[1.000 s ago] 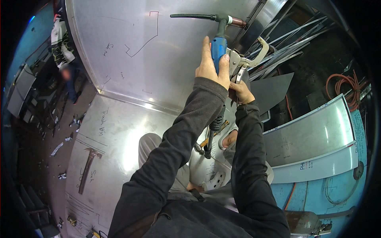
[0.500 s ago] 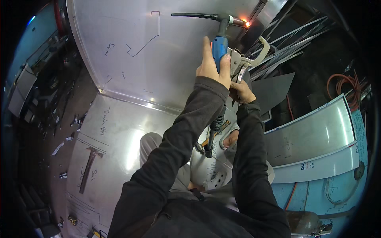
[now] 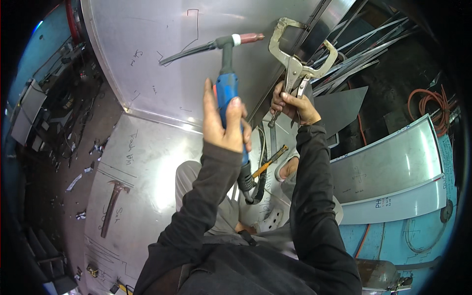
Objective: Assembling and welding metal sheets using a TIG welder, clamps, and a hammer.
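Well — torch (image 3: 226, 91) inside left grip (image 3: 222, 129)

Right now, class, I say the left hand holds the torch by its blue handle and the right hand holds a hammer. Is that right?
Not quite: the head view shows the right hand holding a clamp, not a hammer. The left hand does hold the torch by its blue handle.
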Demonstrator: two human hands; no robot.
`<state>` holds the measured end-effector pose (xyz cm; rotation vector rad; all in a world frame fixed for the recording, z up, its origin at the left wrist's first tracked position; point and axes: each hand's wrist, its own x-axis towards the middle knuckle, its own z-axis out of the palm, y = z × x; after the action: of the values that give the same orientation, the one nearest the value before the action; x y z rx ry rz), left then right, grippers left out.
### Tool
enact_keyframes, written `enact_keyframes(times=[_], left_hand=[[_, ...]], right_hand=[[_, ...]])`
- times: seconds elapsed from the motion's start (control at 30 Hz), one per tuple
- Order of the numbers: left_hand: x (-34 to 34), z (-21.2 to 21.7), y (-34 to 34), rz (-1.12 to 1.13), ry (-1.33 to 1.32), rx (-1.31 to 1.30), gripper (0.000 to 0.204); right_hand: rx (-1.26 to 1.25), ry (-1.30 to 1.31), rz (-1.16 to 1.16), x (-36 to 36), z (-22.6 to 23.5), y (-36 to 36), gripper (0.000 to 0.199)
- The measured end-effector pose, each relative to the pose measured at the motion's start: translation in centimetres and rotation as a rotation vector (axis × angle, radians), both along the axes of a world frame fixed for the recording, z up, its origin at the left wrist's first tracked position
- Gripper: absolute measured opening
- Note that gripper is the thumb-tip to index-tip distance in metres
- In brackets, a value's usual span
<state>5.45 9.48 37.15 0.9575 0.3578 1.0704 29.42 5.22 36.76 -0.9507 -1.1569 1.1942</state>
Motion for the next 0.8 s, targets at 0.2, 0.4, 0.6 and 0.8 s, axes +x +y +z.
enact_keyframes(times=[0.2, 0.4, 0.6, 0.8], left_hand=[[-5.2, -5.0, -1.3, 0.002, 0.183, -0.136, 0.055], [-7.9, -8.5, -1.3, 0.000, 0.231, -0.190, 0.062], [-7.9, -9.0, -1.1, -0.005, 0.247, -0.196, 0.062], [-5.6, -7.0, -1.7, -0.045, 0.228, -0.129, 0.060]], right_hand=[[-0.100, 0.059, -0.006, -0.4, -1.7, -1.6, 0.066], [-0.243, 0.207, 0.011, -2.6, -8.8, -3.1, 0.058], [-0.277, 0.228, 0.002, -2.3, -10.0, -3.7, 0.059], [-0.172, 0.303, 0.001, -2.7, -8.4, -3.1, 0.062]])
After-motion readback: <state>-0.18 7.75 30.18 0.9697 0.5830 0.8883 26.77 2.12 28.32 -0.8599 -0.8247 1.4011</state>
